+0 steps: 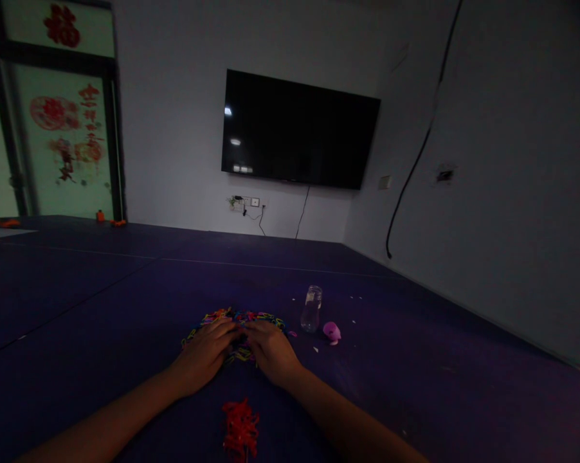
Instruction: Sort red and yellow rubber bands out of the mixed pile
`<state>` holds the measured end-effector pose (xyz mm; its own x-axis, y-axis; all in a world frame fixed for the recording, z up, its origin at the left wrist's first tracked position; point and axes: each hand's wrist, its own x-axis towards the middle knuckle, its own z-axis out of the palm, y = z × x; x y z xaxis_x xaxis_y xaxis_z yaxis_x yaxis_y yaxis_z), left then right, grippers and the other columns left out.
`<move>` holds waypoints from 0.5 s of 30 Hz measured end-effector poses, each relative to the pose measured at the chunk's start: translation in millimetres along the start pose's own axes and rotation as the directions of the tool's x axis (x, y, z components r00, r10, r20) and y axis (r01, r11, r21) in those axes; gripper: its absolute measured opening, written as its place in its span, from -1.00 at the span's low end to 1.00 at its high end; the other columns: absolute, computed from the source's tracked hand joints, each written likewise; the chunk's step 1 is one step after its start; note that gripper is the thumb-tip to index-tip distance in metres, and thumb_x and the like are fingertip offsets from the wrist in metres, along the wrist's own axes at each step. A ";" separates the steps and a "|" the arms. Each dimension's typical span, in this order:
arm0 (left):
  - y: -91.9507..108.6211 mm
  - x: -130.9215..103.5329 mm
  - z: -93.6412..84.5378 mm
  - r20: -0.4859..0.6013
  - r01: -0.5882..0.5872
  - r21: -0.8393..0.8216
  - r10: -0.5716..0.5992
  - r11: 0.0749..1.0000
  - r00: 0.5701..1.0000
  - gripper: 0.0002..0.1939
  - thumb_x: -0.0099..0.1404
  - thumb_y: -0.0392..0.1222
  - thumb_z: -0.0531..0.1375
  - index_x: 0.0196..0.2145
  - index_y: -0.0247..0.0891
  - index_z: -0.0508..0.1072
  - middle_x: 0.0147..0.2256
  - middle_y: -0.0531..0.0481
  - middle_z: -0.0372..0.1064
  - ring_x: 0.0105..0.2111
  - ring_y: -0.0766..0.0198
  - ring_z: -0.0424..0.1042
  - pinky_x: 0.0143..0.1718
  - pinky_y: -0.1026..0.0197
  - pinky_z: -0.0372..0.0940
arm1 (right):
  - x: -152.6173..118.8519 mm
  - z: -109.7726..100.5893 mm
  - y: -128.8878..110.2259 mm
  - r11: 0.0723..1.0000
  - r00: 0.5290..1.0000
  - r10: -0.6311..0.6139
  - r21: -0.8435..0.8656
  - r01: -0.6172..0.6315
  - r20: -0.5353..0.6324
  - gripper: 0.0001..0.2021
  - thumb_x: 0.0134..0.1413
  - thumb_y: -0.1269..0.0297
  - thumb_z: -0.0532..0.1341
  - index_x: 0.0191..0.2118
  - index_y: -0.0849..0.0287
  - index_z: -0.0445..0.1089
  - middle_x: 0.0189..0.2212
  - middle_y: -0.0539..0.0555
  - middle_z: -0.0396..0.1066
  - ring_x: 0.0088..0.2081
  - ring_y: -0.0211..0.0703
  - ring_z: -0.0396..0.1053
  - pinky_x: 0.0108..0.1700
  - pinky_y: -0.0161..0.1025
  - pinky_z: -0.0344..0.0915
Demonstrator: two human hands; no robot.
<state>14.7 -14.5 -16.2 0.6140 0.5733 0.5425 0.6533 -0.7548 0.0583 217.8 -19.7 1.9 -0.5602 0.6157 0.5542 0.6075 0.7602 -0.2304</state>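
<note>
Several small multicoloured loops or clips (242, 353) lie in a spread pile on the dark purple table (126, 302). My left hand (208, 350) rests over the pile's left part, palm down, fingers stretched towards the middle. From the right, my right hand (271, 350) lies over the pile in the same way, its fingertips close to those of my left hand. Whatever is under both palms is hidden. Nearer to me, between my forearms, sits a separate heap of red pieces (240, 427).
Right of the pile stands a clear bottle (311, 310), with a pink object (332, 332) beside it. Small white scraps dot the table there. Orange items (117, 222) lie at the far left. A television (299, 128) hangs on the wall.
</note>
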 end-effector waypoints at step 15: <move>9.5 3.1 -10.7 -0.104 -0.059 -0.074 0.051 0.996 0.993 -0.58 0.23 -0.46 -0.06 -0.02 -0.24 0.37 -0.03 -0.14 0.36 0.01 0.12 0.29 0.02 -0.02 0.23 | -0.3 -3.0 -3.3 0.997 0.999 -0.046 0.057 0.045 0.011 -0.69 0.16 0.50 0.01 -0.06 0.21 0.39 -0.08 0.12 0.41 -0.03 -0.16 0.31 0.01 -0.23 0.21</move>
<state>18.1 -23.4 -5.0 0.5973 0.4976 0.6290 0.5813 -0.8089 0.0879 217.7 -23.0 4.9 -0.5935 0.5826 0.5552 0.5485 0.7977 -0.2507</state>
